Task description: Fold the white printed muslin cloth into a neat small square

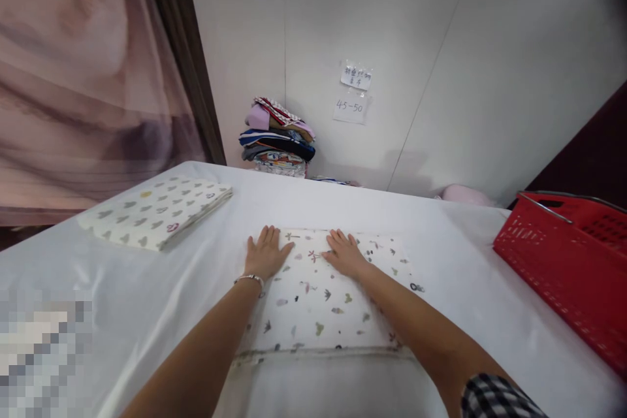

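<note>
In front of me lies a folded white cloth (318,300) printed with small plants, flamingos and other motifs. My left hand (267,253) rests flat at its far left corner, fingers spread, a bracelet on the wrist. Near the middle of the far edge, my right hand (344,253) presses on the cloth with the palm down and fingers stretched out. Neither hand grips anything. Farther left sits another folded cloth (161,209), cream with grey cloud-like shapes and a few coloured ones.
A white-covered table (372,209) bears both cloths. On its right stands a red plastic basket (563,261) with a metal handle. Beyond the far edge is a pile of folded fabrics (279,137) against the wall. A pink curtain (88,78) hangs at left.
</note>
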Tool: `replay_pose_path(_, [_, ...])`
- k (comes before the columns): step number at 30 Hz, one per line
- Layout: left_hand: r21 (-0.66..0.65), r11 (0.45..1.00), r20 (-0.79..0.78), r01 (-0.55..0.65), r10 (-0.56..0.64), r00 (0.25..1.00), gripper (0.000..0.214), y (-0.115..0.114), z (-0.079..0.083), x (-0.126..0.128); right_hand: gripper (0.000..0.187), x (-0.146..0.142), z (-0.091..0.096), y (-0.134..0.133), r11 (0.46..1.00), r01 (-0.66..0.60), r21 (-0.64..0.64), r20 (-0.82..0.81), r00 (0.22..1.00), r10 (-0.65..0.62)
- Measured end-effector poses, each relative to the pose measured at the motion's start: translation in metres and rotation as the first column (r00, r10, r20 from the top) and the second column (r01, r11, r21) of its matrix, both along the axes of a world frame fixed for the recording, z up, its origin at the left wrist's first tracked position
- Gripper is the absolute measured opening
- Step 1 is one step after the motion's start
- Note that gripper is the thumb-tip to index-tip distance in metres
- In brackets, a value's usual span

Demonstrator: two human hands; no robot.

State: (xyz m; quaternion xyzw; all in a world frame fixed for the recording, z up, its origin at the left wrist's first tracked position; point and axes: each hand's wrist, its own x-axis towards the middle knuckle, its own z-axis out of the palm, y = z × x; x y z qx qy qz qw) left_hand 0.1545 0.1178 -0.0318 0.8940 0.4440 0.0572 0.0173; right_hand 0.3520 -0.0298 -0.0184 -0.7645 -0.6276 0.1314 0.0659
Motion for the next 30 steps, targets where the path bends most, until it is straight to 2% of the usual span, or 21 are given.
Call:
replay_pose_path(2, [-0.013,1.0,-0.003,-0.002,0.002,1.0,0.074,0.0,0.0,0.0,0.068,0.008,0.002,-0.017,0.999,0.046,0.015,0.032,0.998,-0.047])
replay_pose_path(5, [-0.019,1.0,-0.001,0.0,0.0,1.0,0.074,0.0,0.0,0.0,0.066,0.033,-0.003,-0.054,0.98,0.197,0.037,0.114,0.973,-0.2])
replay_pose_path(8, [-0.022,1.0,0.005,0.005,-0.005,1.0,0.074,0.0,0.0,0.0,0.066,0.061,-0.014,-0.087,0.922,0.386,0.025,0.176,0.906,-0.384])
replay_pose_path(10, [-0.034,0.999,0.003,0.002,-0.002,1.0,0.074,0.001,0.001,0.0,0.066,0.074,-0.021,-0.1,0.895,0.446,0.001,0.183,0.88,-0.439])
replay_pose_path(15, [-0.072,0.997,0.019,-0.006,0.008,1.0,0.074,0.0,0.003,0.001,0.066,0.079,-0.028,-0.101,0.899,0.438,0.017,0.186,0.882,-0.433])
replay_pose_path(20, [-0.126,0.992,0.131,0.001,0.016,0.991,0.071,-0.005,0.02,-0.009,0.063,0.075,-0.024,-0.101,0.899,0.437,0.016,0.196,0.881,-0.431])
replay_pose_path(23, [-0.163,0.984,0.138,-0.065,0.088,0.987,0.066,-0.012,0.029,-0.03,0.062,0.076,-0.019,-0.101,0.896,0.444,-0.019,0.187,0.882,-0.433])
replay_pose_path(26, [-0.17,0.978,0.116,-0.117,0.138,0.984,0.065,-0.024,0.029,-0.061,0.06,0.069,-0.011,-0.098,0.886,0.461,-0.057,0.189,0.876,-0.444])
replay_pose_path(28, [-0.17,0.975,0.125,-0.141,0.164,0.979,0.063,-0.036,0.024,-0.08,0.061,0.056,-0.004,-0.095,0.887,0.458,-0.05,0.202,0.875,-0.44])
replay_pose_path(30, [-0.177,0.971,0.145,-0.163,0.189,0.971,0.061,-0.049,0.02,-0.093,0.063,0.034,0.003,-0.091,0.913,0.407,-0.029,0.2,0.897,-0.394])
